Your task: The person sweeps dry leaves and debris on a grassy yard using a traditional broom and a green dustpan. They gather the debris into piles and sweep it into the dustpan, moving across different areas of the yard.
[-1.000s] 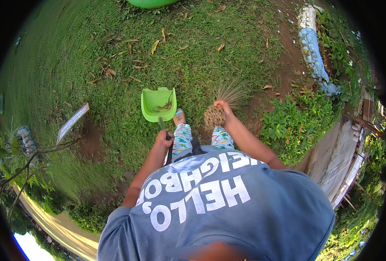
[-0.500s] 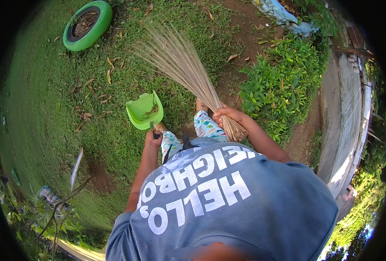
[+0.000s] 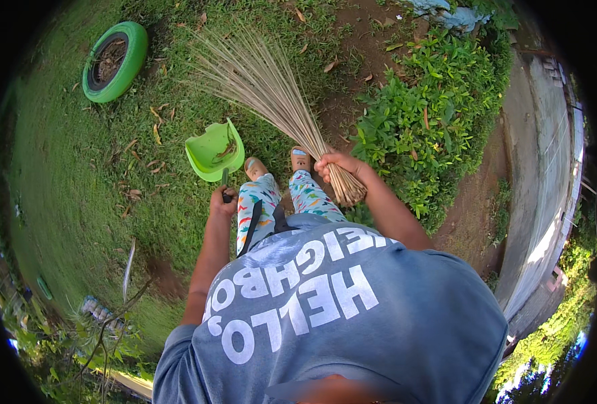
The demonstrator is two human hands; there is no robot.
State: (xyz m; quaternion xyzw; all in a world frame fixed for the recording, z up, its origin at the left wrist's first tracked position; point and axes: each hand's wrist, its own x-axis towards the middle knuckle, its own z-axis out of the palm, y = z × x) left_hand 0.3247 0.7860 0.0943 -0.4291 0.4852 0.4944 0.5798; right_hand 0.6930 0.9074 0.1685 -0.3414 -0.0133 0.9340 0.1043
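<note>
Reaching forward on my feed, the left hand [image 3: 223,200] is wrapped around the handle [image 3: 225,178] of a green dustpan [image 3: 207,149] just ahead of it, beside the feet. The right hand [image 3: 339,166], angled inward, clenches a stick broom [image 3: 281,108] near its butt, tips fanning forward-left over the grass [image 3: 62,168]. Around them I see a green tire [image 3: 137,60], fallen leaves [image 3: 156,135], then a bush [image 3: 440,114] crowding the right side.
</note>
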